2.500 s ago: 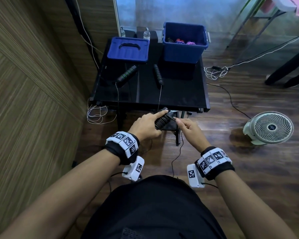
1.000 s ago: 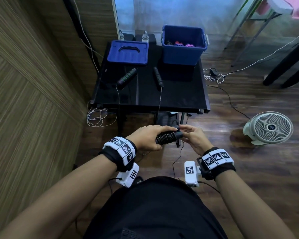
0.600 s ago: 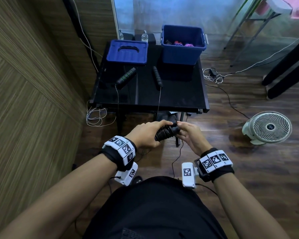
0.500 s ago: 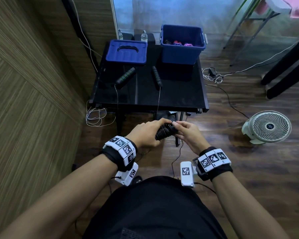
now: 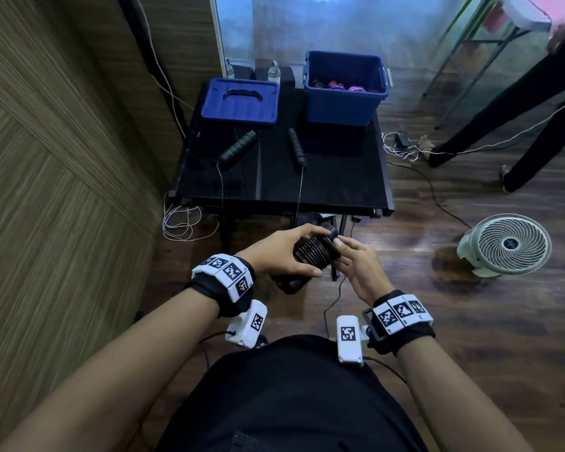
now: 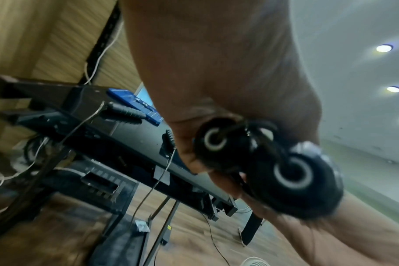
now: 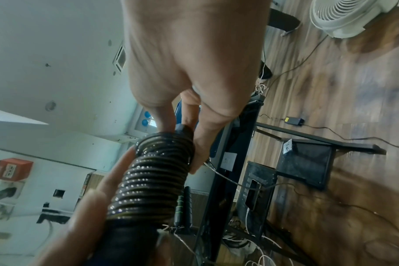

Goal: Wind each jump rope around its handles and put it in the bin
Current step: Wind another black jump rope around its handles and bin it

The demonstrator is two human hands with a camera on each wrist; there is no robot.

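Observation:
Just in front of the table's near edge, my left hand [image 5: 309,251] grips a pair of black handles with dark rope coiled tightly round them, the wound jump rope [image 5: 310,256] [image 7: 153,176]. My right hand [image 5: 338,252] pinches the bundle's top end with its fingertips [image 7: 187,126]. The left wrist view shows the two handle butts [image 6: 293,175] side by side in my palm. A second rope lies unwound on the black table [image 5: 340,190]: a green-ringed handle [image 5: 238,150] and a black handle [image 5: 296,146], with both cords hanging over the front edge. The blue bin [image 5: 344,102] stands at the table's back right and holds wound ropes.
The bin's blue lid [image 5: 240,101] lies at the back left of the table. A wooden wall runs along the left. A white floor fan [image 5: 506,244] stands on the right, with cables across the floor. Another person's legs [image 5: 519,119] are at the far right.
My right hand has circled the bundle's top end, and the bundle has tilted more upright in my left hand. A person's legs have come into view at the far right.

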